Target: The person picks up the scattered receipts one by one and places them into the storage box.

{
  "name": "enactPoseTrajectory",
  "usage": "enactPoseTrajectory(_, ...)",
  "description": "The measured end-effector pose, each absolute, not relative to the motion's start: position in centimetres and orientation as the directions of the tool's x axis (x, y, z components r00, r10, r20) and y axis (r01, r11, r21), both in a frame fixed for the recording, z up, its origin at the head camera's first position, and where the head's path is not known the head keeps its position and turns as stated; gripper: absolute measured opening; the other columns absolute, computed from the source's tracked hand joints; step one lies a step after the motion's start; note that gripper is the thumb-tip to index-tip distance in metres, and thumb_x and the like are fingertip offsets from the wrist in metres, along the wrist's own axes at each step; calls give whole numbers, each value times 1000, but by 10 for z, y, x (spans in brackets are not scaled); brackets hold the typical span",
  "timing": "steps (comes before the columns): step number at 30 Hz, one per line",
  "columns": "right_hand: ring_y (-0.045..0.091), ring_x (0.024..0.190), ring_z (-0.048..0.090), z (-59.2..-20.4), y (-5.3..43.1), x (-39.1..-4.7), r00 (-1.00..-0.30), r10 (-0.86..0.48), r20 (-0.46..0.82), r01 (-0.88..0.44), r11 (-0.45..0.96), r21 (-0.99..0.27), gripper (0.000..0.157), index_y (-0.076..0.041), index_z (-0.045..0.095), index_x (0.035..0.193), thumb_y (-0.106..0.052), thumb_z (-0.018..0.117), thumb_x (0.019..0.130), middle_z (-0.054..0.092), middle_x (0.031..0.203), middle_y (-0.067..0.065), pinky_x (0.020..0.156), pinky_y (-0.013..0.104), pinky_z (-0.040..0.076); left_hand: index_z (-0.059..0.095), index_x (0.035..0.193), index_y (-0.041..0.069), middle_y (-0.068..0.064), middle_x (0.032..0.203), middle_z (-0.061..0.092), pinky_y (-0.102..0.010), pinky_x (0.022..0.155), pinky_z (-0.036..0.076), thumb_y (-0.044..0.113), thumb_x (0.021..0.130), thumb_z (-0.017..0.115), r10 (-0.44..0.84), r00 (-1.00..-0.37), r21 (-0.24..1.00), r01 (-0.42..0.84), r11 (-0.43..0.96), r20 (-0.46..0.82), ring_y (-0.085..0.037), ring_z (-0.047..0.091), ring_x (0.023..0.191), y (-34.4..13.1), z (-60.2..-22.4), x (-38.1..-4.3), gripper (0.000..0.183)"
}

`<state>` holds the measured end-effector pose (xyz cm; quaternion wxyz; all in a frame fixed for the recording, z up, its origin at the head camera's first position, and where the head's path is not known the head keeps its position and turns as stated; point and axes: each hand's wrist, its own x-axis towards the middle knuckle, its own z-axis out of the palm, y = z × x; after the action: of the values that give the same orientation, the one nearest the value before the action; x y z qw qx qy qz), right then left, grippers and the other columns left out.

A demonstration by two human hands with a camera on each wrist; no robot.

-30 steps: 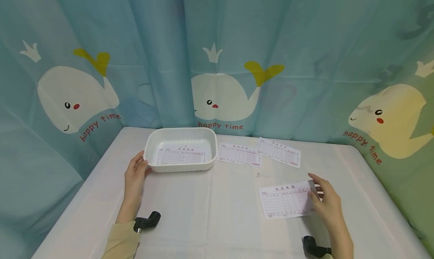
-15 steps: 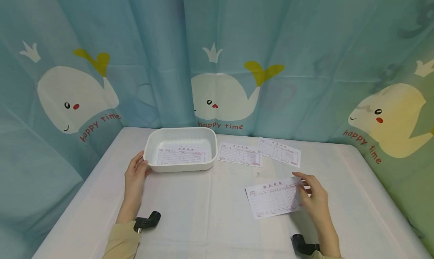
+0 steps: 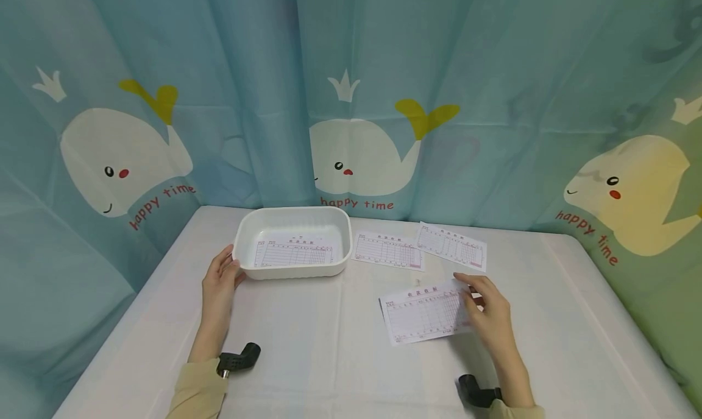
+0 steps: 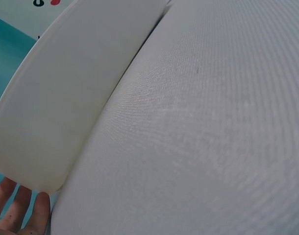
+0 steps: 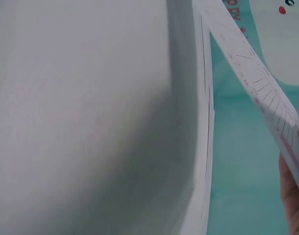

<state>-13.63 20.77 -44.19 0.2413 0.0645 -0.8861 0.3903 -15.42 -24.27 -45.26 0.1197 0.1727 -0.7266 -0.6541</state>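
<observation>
Above the cloth (image 3: 307, 358), right of the tray (image 3: 296, 273), a slip (image 3: 422, 314) hangs pinched at its right end by the right hand (image 3: 489, 312); both have just moved left, so the slip is nearer the tray but still outside it. Without shifting, the left hand (image 3: 220, 274) grips the tray's near left corner. Inside the tray lies at least 1 more slip (image 3: 296, 254); 2 slips (image 3: 388, 251) lie on the cloth to its right.

slips (image 3: 425, 314): white, reddish grid | tray (image 3: 296, 273): plain white | curtain (image 3: 493, 59): blue-green, whale-printed
</observation>
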Motion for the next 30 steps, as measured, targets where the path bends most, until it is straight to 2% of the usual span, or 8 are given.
enactPoseTrajectory(14, -5, 88, 50, -437, 184, -144, -829, 170, 533, -355, 577, -735, 40, -2, 68, 115, 17, 60, 81, 64, 106, 12, 65, -2, 44, 32, 149, 23, -3, 152, 40, -6, 94, 48, 29, 103, 41, -400, -915, 992, -93, 83, -52, -21, 43, 137, -241, -452, -155, 47)
enactPoseTrajectory(24, -1, 89, 53, -428, 167, -150, -797, 203, 568, -425, 480, -768, 37, 0, 64, 121, 13, 58, 87, 61, 112, 17, 69, 0, 50, 32, 149, 24, -3, 151, 41, -6, 93, 48, 31, 103, 40, -401, -914, 991, -103, 87, -60, -20, 44, 136, -243, -452, -154, 48)
enactPoseTrajectory(30, -1, 89, 52, -418, 154, -155, -809, 213, 547, -417, 446, -792, 37, 0, 64, 122, 11, 58, 87, 60, 113, 18, 68, 0, 50, 32, 149, 23, -5, 151, 41, -6, 93, 48, 29, 103, 40, -402, -914, 991, -89, 95, -43, -21, 44, 135, -243, -452, -154, 47)
